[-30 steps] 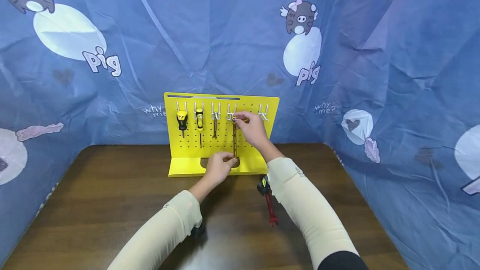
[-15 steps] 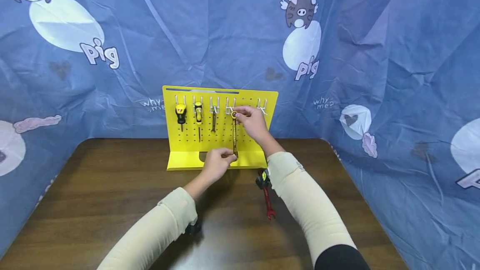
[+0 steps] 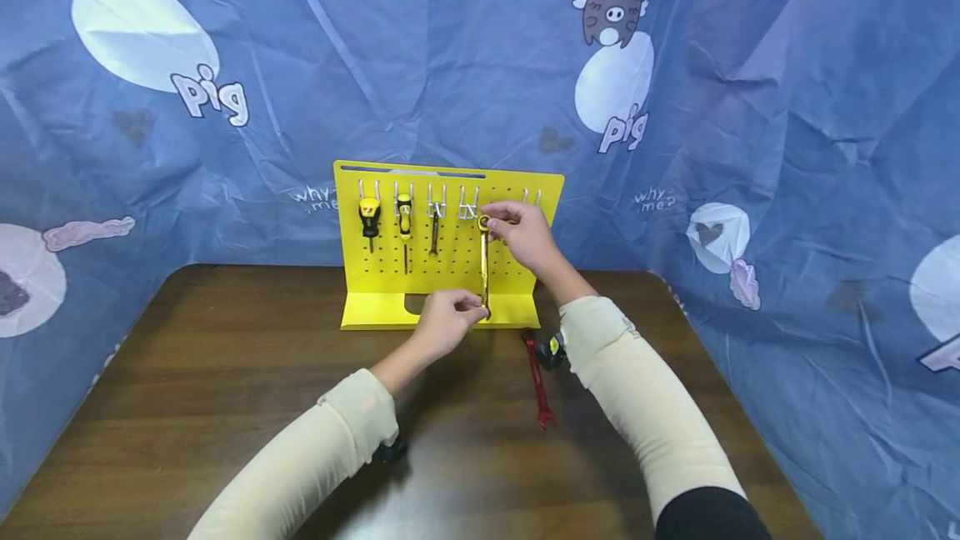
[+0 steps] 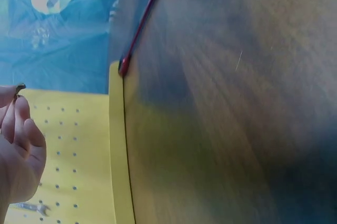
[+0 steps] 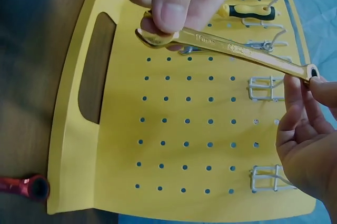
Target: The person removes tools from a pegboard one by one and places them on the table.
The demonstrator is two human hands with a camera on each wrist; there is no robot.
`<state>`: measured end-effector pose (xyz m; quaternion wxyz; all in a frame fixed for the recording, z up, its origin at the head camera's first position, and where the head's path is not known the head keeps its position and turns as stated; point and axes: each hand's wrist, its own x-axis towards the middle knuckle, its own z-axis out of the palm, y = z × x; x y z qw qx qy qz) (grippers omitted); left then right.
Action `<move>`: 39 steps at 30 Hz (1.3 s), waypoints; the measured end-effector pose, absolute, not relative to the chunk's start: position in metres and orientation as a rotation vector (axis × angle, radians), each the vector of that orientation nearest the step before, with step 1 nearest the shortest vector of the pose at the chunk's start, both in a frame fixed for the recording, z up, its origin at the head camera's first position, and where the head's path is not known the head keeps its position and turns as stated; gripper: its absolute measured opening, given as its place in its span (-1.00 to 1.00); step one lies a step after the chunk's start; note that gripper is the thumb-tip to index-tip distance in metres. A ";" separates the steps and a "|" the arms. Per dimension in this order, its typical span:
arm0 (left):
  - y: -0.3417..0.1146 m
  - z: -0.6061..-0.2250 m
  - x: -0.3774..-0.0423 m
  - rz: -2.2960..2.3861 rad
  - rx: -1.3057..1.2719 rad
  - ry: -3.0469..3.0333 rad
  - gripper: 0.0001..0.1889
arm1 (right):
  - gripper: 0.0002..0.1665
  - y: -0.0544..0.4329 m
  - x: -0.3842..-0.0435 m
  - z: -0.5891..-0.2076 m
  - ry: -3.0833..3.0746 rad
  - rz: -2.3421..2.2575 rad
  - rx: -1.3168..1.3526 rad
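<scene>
My left hand (image 3: 444,323) pinches the lower, open end of a gold combination wrench (image 5: 237,50) between thumb and fingers. My right hand (image 3: 527,238) pinches the ring end at the top. In the head view the wrench stands nearly upright before the yellow pegboard (image 3: 450,176), its ring end just right of and below a pair of white wire hooks (image 3: 468,209). A size marking is stamped on the shank in the right wrist view. Only a tip of the wrench shows above the left fingers (image 4: 23,110) in the left wrist view.
Two yellow-black screwdrivers (image 3: 369,215) and a small silver wrench (image 3: 435,232) hang on hooks at the board's left. A red wrench (image 3: 539,382) lies on the wooden table (image 3: 225,407), by the board's front right corner. Blue printed cloth (image 3: 465,65) closes off the back and sides.
Both hands and the gold wrench have shifted slightly right along the pegboard, away from the fourth hook pair. The right forearm moved right, uncovering more of the red wrench. The head view tilted a little.
</scene>
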<state>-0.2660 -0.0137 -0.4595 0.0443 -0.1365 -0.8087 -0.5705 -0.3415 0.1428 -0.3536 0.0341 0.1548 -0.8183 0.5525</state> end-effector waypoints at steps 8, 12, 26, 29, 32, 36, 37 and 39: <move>-0.004 -0.461 -0.243 -1.749 -0.542 -2.540 -0.92 | -0.71 0.162 -0.328 -0.366 -2.621 1.698 0.454; -0.001 -0.470 -0.232 -1.776 -0.575 -2.586 -0.92 | -0.70 0.169 -0.322 -0.381 -2.697 1.733 0.372; 0.024 -0.499 -0.199 -1.446 -0.651 -2.856 -0.76 | -0.73 0.195 -0.303 -0.455 -2.820 1.849 0.069; 0.030 -0.502 -0.194 -1.347 -0.634 -2.915 -0.73 | -0.72 0.200 -0.300 -0.467 -2.843 1.839 0.060; 0.034 -0.505 -0.191 -1.263 -0.577 -2.989 -0.71 | -0.72 0.203 -0.299 -0.479 -2.852 1.861 0.026; 0.038 -0.510 -0.188 -1.170 -0.532 -3.054 -0.68 | -0.72 0.207 -0.298 -0.491 -2.875 1.880 0.004; 0.039 -0.511 -0.188 -1.147 -0.526 -3.067 -0.67 | -0.72 0.207 -0.298 -0.493 -2.880 1.882 0.009; 0.040 -0.512 -0.188 -1.110 -0.521 -3.081 -0.66 | -0.72 0.207 -0.298 -0.496 -2.880 1.887 0.015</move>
